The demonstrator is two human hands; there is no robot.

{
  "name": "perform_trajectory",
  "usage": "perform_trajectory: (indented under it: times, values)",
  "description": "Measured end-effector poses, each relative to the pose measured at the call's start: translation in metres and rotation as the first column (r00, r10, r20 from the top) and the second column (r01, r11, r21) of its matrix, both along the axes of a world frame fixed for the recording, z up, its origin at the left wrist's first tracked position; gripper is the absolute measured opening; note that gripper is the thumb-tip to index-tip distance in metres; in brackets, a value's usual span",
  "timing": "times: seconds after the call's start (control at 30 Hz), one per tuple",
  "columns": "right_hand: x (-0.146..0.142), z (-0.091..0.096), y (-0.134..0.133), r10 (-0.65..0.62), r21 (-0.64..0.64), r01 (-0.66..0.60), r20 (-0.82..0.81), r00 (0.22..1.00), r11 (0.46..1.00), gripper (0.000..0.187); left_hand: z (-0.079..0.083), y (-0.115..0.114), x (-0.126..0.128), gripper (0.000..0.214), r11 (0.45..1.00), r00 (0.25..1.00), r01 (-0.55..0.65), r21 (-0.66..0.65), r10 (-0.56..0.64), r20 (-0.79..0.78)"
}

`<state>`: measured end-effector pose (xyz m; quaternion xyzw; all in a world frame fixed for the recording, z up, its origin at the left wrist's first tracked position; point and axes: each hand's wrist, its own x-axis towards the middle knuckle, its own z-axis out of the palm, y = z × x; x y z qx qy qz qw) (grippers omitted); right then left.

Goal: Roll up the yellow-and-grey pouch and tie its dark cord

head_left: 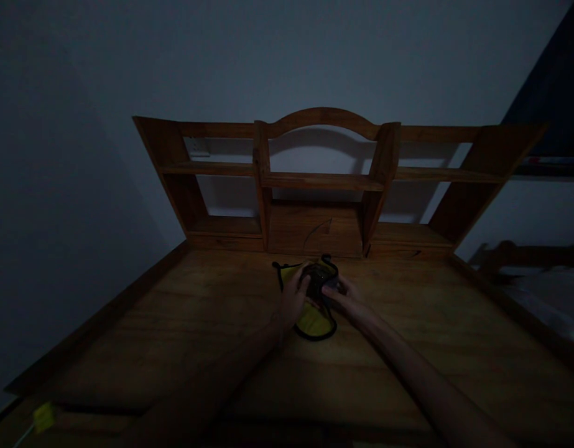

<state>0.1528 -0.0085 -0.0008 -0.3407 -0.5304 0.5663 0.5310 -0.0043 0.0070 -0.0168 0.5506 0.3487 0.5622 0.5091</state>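
Note:
Over the middle of the wooden desk, a dark, shiny, rounded object [318, 275] is held between my two hands. Its exact kind cannot be made out in the dim light. A yellow cloth with black edging [314, 322] lies beneath and around it, one rounded flap toward me and corners showing behind. My left hand [293, 300] grips the object from the left, thumb on its near side. From the right, my right hand [346, 296] closes on it, the thumb across the front and the fingers partly hidden behind the dark edge.
A wooden shelf unit [323, 181] with an arched top rail rises at the desk's [198, 311] back edge. A wall socket [199, 148] shows through its left side. At the lower left is a yellow tag [44, 417]. Raised wooden strips border the desk's sides.

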Motion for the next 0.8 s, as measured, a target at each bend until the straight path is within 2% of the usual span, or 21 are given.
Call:
perform_trajectory:
  times: [0.13,0.3,0.5,0.6,0.67,0.8]
  values:
    - [0.003,-0.003,0.004,-0.063,-0.036,0.063,0.023,0.998,0.997,0.039,0.002,0.001,0.000,0.048,1.000,1.000,-0.015,-0.023,0.015,-0.002]
    - [0.007,-0.007,0.010,-0.170,-0.059,0.171,0.020,0.985,0.984,0.029,-0.004,0.007,0.000,0.049,0.990,0.999,-0.036,-0.134,0.040,0.028]
    - [0.005,-0.006,0.009,-0.191,-0.039,0.192,0.029,0.981,0.981,0.028,-0.005,0.007,-0.001,0.052,0.988,0.999,-0.043,-0.145,0.046,0.020]
    - [0.003,-0.005,0.006,-0.148,-0.033,0.149,0.031,0.989,0.988,0.031,0.001,0.002,-0.003,0.051,0.996,0.998,-0.058,-0.062,0.056,-0.039]
    - [0.001,-0.004,0.005,-0.127,-0.027,0.127,0.023,0.992,0.992,0.033,0.005,-0.001,-0.004,0.047,0.992,0.984,-0.102,0.069,0.111,-0.138]
    - [0.001,-0.004,0.005,-0.098,-0.018,0.098,0.021,0.995,0.995,0.034,0.011,-0.004,-0.005,0.037,0.918,0.912,-0.165,0.360,0.281,-0.299]
